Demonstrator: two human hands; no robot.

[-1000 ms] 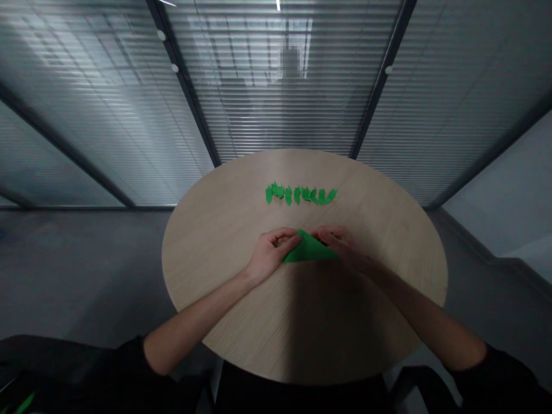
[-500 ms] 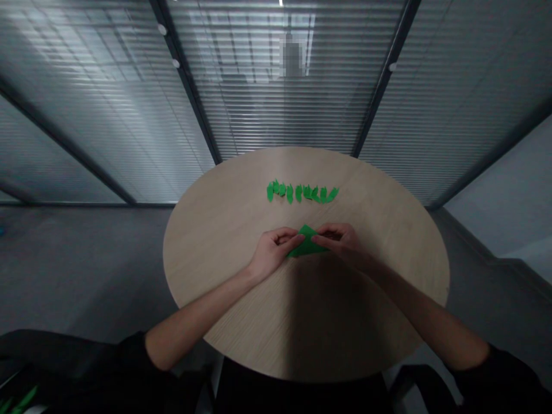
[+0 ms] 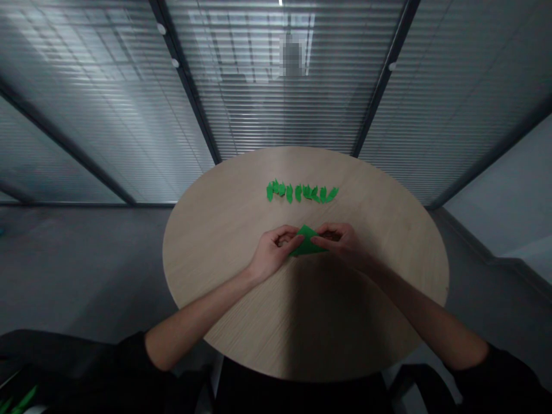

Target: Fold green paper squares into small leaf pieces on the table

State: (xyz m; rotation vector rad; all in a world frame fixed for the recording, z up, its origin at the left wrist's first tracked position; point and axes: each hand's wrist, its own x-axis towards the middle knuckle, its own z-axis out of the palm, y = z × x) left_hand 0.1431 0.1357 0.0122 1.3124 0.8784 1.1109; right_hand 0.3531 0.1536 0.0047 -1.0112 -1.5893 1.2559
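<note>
Between my two hands is a sheet of green paper [image 3: 307,244], one corner pointing away from me and a straight edge toward me. My left hand [image 3: 276,248] pinches its left side, thumb on top and fingers curled behind. On the right side my right hand [image 3: 338,240] grips it the same way, with the thumb lying over the paper. Beyond the hands, several small folded green paper pieces [image 3: 299,193] lie in a row on the round wooden table [image 3: 211,230].
Glass panels with blinds [image 3: 284,115] stand behind the table's far edge. Dark chair arms [image 3: 416,374] show near the table's front. Green leaves [image 3: 23,399] appear at the lower left corner. Grey floor [image 3: 86,259] surrounds the table.
Almost nothing differs. My left thumb has shifted very slightly on the green paper, and both hands keep their hold.
</note>
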